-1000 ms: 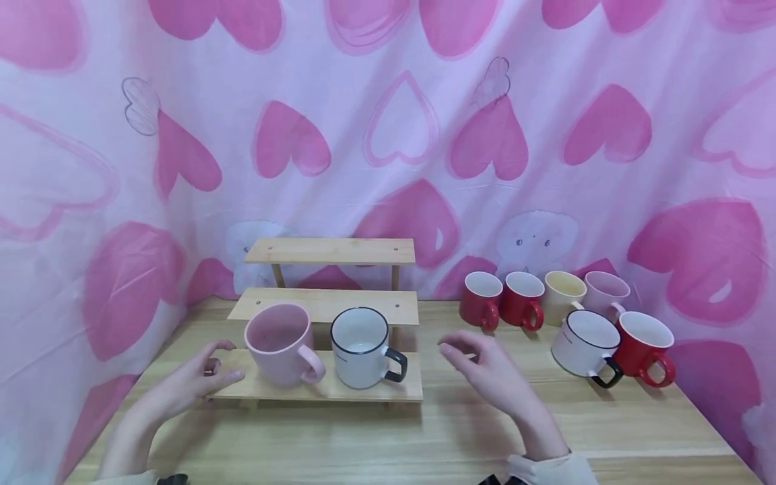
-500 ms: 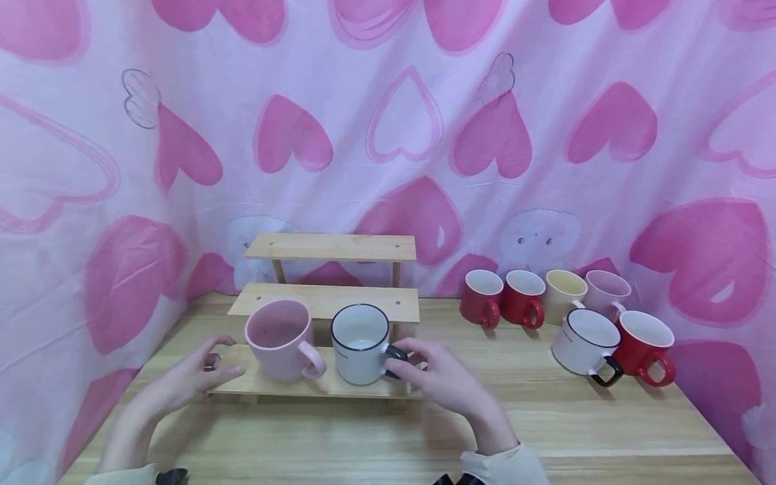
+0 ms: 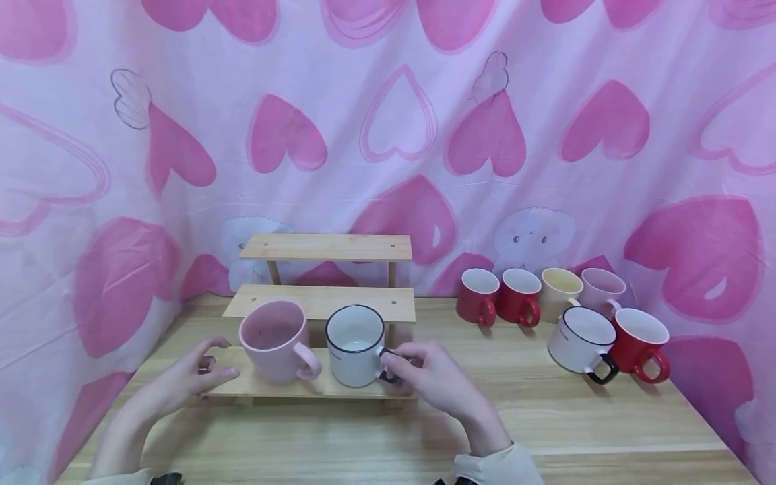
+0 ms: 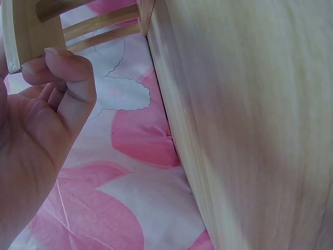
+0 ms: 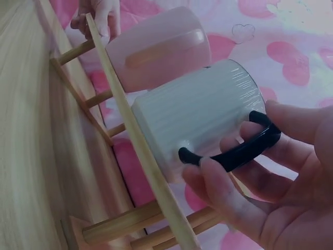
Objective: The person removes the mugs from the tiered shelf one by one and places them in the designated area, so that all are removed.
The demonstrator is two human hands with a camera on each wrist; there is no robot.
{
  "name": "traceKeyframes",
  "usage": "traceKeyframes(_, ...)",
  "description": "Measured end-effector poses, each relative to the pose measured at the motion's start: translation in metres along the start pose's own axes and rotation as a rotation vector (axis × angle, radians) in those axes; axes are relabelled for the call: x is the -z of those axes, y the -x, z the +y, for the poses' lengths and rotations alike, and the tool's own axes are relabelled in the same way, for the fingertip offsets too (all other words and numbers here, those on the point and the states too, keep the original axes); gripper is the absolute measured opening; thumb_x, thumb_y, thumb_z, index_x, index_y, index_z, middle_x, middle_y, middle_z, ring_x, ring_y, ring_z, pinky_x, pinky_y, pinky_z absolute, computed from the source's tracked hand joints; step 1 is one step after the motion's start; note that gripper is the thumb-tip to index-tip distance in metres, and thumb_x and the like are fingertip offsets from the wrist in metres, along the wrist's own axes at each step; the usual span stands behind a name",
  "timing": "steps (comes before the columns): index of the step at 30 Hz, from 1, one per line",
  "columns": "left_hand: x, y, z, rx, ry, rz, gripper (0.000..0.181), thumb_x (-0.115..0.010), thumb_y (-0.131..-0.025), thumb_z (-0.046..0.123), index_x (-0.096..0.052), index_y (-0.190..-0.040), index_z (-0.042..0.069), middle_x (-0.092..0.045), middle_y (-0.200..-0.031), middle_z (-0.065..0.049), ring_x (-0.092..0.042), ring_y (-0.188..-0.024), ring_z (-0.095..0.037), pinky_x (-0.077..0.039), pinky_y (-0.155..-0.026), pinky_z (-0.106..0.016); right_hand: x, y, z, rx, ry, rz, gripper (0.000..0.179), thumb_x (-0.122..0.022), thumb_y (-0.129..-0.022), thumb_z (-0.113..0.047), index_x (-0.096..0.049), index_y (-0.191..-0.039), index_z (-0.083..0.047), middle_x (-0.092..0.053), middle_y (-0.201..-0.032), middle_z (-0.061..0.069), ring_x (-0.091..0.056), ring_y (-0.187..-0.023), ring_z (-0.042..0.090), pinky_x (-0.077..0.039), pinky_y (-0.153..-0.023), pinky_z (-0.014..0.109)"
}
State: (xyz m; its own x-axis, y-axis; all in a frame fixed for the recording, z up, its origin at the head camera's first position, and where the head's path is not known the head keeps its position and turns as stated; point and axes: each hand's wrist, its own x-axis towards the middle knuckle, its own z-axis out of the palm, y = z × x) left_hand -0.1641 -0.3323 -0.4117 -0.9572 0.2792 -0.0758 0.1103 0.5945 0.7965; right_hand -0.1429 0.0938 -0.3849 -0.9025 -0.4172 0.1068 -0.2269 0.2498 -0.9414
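Observation:
A three-tier wooden rack (image 3: 327, 296) stands in the head view, its lowest board bearing a big pink mug (image 3: 273, 357) on the left and a white mug (image 3: 355, 357) with a black rim on the right. At the board's left end, my left hand (image 3: 172, 384) grips the edge, thumb above and fingers curled below; the left wrist view shows those curled fingers (image 4: 73, 78) against the wood. My right hand (image 3: 439, 377) pinches the white mug's black handle (image 5: 250, 148), with fingertips through the loop in the right wrist view. The white mug stands upright, handle facing right.
Several more mugs stand on the wooden table (image 3: 485, 431) at the back right: two small red mugs (image 3: 477, 296), a yellow mug (image 3: 554, 300), a pink mug (image 3: 600, 289), a white mug (image 3: 576, 343) and a larger red mug (image 3: 633, 343). A heart-patterned cloth (image 3: 400, 128) hangs behind.
My right hand has moved left from beside the rack and taken hold of the white mug's handle. The left hand keeps its place at the board's left end.

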Motion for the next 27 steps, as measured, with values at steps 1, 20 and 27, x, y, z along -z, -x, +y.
traceKeyframes(1, 0.000, 0.000, 0.000, 0.001, 0.002, 0.000, 0.054, -0.064, -0.096, 0.026, -0.033, -0.135, 0.005, -0.046, -0.076, -0.005, -0.048, -0.061, -0.012, -0.047, -0.055, -0.032, 0.000, 0.000, -0.001, -0.005, -0.002, 0.010, 0.021, -0.065, -0.096, -0.026, -0.075, -0.096, -0.008, -0.069, -0.090, 0.007, -0.064, -0.084, 0.020, -0.054, -0.075, 0.034)
traceKeyframes(20, 0.000, 0.001, 0.001, -0.003, 0.000, 0.019, 0.056, -0.065, -0.095, 0.026, -0.033, -0.136, 0.004, -0.045, -0.075, -0.005, -0.045, -0.058, -0.011, -0.044, -0.052, -0.031, 0.016, 0.005, -0.005, -0.084, -0.184, 0.105, 0.027, -0.068, -0.094, -0.020, -0.070, -0.099, 0.007, -0.066, -0.104, 0.017, -0.071, -0.079, 0.037, -0.050, -0.090, 0.043)
traceKeyframes(27, -0.001, 0.000, -0.001, 0.006, 0.016, 0.016, 0.058, -0.065, -0.095, 0.027, -0.032, -0.137, 0.005, -0.046, -0.075, -0.005, -0.046, -0.058, -0.013, -0.045, -0.052, -0.031, 0.032, 0.013, -0.011, -0.086, -0.187, 0.136, 0.029, -0.067, -0.094, -0.019, -0.070, -0.107, 0.006, -0.066, -0.105, 0.020, -0.070, -0.086, 0.039, -0.041, -0.100, 0.052)
